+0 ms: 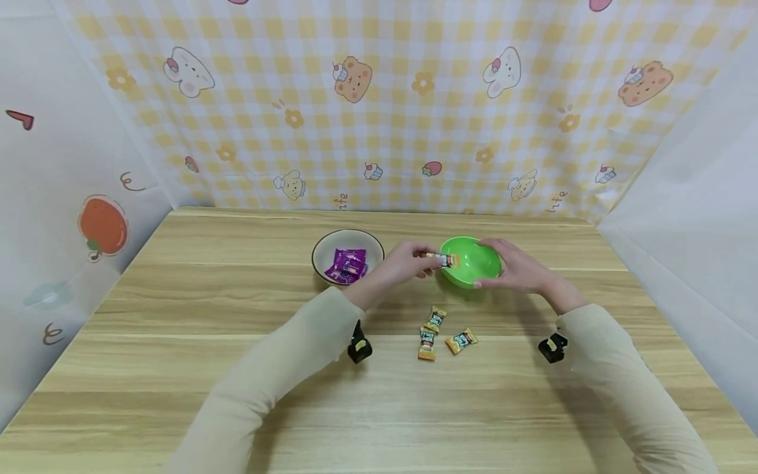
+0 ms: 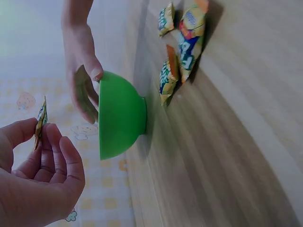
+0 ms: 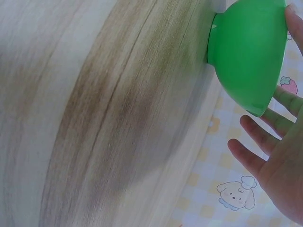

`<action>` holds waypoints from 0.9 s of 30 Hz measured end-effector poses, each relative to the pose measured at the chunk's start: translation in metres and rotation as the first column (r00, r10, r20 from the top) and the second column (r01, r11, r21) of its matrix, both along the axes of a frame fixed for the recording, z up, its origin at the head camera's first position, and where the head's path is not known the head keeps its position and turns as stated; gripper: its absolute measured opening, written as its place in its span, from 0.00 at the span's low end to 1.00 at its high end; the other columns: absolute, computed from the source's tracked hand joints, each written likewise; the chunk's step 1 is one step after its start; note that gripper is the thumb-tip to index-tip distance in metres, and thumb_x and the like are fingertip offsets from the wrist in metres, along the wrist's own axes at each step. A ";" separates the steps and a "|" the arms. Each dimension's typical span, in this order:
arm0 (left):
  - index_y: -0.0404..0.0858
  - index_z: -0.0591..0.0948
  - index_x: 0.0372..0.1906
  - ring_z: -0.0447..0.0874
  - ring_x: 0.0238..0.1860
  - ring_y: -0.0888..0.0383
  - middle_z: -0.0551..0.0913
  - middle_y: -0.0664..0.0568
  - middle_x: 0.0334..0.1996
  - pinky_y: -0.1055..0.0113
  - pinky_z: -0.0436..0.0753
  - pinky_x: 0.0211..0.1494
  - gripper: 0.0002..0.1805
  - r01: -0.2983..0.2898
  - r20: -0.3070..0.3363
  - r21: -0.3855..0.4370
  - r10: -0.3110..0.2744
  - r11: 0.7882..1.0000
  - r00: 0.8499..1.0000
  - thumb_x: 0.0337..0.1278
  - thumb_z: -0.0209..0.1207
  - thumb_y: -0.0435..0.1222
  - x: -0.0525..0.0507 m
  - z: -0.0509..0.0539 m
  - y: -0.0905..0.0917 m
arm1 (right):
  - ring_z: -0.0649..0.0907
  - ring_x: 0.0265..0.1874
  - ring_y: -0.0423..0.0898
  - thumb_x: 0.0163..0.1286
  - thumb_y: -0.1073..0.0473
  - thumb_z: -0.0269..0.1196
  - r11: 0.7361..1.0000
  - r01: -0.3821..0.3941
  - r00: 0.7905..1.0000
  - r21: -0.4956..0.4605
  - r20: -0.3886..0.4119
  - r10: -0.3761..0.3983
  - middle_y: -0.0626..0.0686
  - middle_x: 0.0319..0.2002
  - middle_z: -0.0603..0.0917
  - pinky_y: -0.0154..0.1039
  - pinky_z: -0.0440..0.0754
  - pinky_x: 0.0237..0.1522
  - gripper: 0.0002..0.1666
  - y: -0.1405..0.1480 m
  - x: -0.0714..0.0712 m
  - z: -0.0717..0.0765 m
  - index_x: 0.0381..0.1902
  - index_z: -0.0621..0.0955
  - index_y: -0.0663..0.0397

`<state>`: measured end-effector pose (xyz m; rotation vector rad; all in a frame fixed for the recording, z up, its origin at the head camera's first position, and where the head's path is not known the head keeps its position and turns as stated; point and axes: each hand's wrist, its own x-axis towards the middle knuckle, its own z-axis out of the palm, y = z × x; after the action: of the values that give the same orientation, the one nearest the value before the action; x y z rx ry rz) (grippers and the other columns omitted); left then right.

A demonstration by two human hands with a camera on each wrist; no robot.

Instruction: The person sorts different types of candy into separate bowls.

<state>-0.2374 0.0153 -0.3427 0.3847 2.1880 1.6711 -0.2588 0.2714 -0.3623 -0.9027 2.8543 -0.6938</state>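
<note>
Orange packet [image 1: 449, 261], pinched in the left hand [image 1: 408, 262], is above the rim of the green bowl [image 1: 462, 280], edge-on in the left wrist view; the right hand [image 1: 518, 268] grasps the bowl. Only the head view shows the white bowl [image 1: 321, 253] of purple packets [image 1: 349, 263], the left wrist [image 1: 362, 294] covering its edge. Three loose packets [image 1: 427, 345] lie on the table [image 1: 237, 355]; one reads "fruit", the cloth [image 1: 391, 125] "life".

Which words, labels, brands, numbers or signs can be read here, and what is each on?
"life": on the checked backdrop, slanted, low at right; a similar print near centre is less clear.
"Fruit": on the nearest orange snack packet; its next line is blurred.
Too small or blurred: print on the other orange packets and purple packets.
</note>
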 end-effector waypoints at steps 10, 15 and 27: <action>0.34 0.80 0.41 0.77 0.27 0.59 0.76 0.51 0.25 0.66 0.79 0.36 0.12 -0.126 -0.041 -0.041 0.124 0.991 0.991 0.52 0.59 0.36 -0.019 -0.006 0.026 | 0.63 0.56 0.59 0.46 0.40 0.67 1.000 0.008 1.000 0.011 0.013 -0.008 0.64 0.57 0.63 0.57 0.63 0.52 0.52 0.000 -0.001 0.000 0.62 0.60 0.60; 0.32 0.80 0.40 0.74 0.22 0.63 0.77 0.51 0.22 0.70 0.77 0.31 0.12 -0.179 -0.074 -0.066 0.174 0.982 0.982 0.52 0.60 0.36 -0.020 -0.006 0.037 | 0.62 0.56 0.60 0.46 0.40 0.67 1.000 0.007 1.000 0.013 0.017 -0.008 0.64 0.58 0.63 0.57 0.63 0.52 0.52 0.000 -0.001 0.000 0.62 0.60 0.60; 0.33 0.79 0.38 0.79 0.31 0.52 0.79 0.48 0.29 0.60 0.78 0.39 0.11 -0.111 -0.044 -0.012 0.110 0.994 0.993 0.53 0.59 0.36 -0.010 -0.006 0.039 | 0.63 0.56 0.59 0.47 0.40 0.67 1.000 0.004 1.000 0.014 0.012 -0.005 0.65 0.58 0.62 0.56 0.63 0.51 0.52 -0.001 0.000 0.002 0.62 0.60 0.61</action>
<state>-0.2478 0.0543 -0.3491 0.3037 2.2903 1.7177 -0.2584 0.2708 -0.3606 -0.8873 2.8478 -0.6769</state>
